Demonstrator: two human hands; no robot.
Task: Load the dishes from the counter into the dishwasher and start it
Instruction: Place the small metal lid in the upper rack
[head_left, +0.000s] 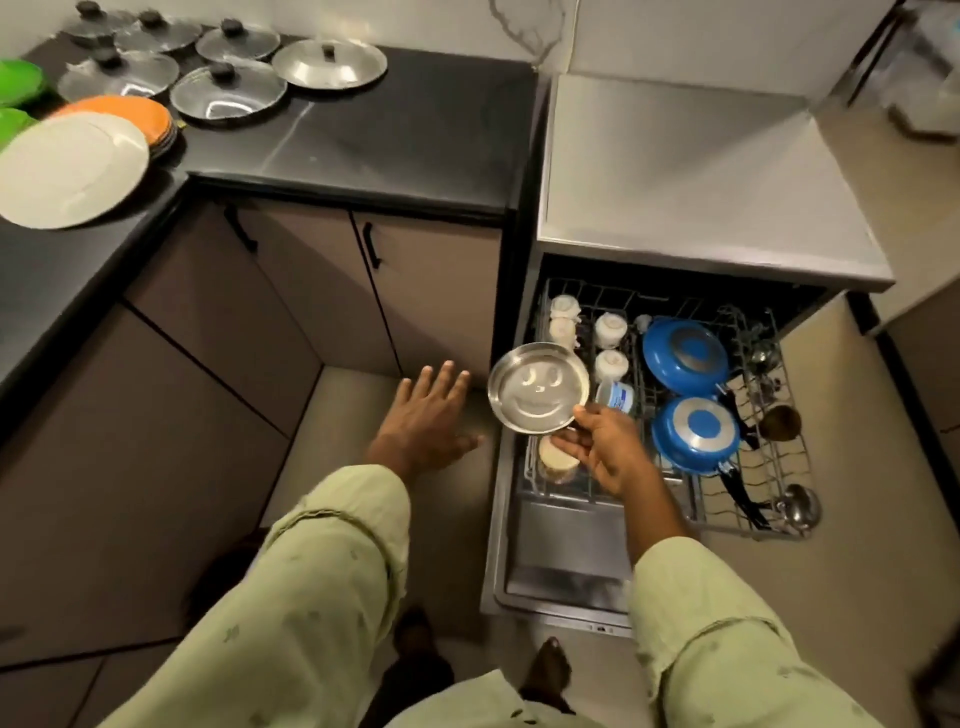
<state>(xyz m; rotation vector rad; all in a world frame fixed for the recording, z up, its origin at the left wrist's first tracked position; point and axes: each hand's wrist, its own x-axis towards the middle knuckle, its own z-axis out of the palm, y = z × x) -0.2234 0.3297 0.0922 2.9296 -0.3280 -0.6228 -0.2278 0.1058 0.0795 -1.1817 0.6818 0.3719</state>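
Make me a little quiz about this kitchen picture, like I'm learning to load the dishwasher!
1. Fill the gap: the steel plate pinched by the right hand has a ____ face pressed into it.
2. Pick one: what colour are the two pans lying in the dishwasher rack? A red, B blue, C green.
3. True or false: the left hand holds nothing.

Key: 1 smiley. 2 B. 3 true, its fingers are spread and empty.
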